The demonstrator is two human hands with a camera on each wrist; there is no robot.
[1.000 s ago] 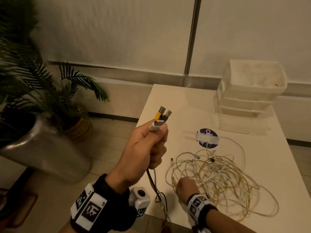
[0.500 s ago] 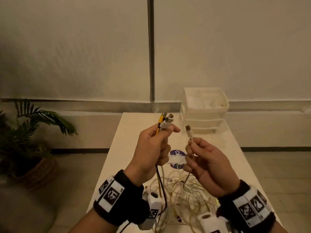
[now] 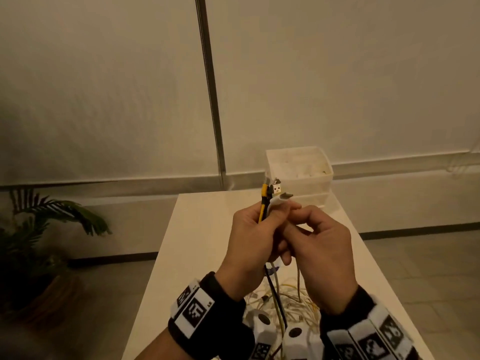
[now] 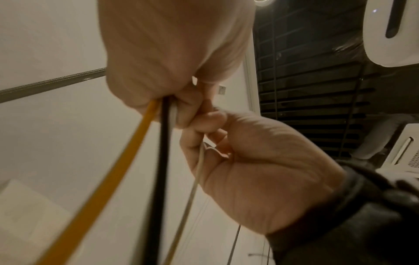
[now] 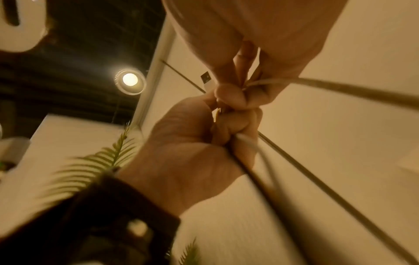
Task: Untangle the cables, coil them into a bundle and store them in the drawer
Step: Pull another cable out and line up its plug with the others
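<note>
Both hands bare. Left hand (image 3: 250,245): black wrist strap (image 3: 207,320), white panels with black square-code markers. Right hand (image 3: 324,258): same black strap (image 3: 363,331), row of white marker tags. White camera pods (image 3: 293,339), round dark lens, under each wrist.

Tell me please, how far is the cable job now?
Early stage. Done: several plug ends are gathered in the left hand. In hand: the right hand pinches one thin cable against that bunch. Left: most cables lie tangled on the table, nothing is coiled, and nothing is stored in the drawer unit behind.
</note>
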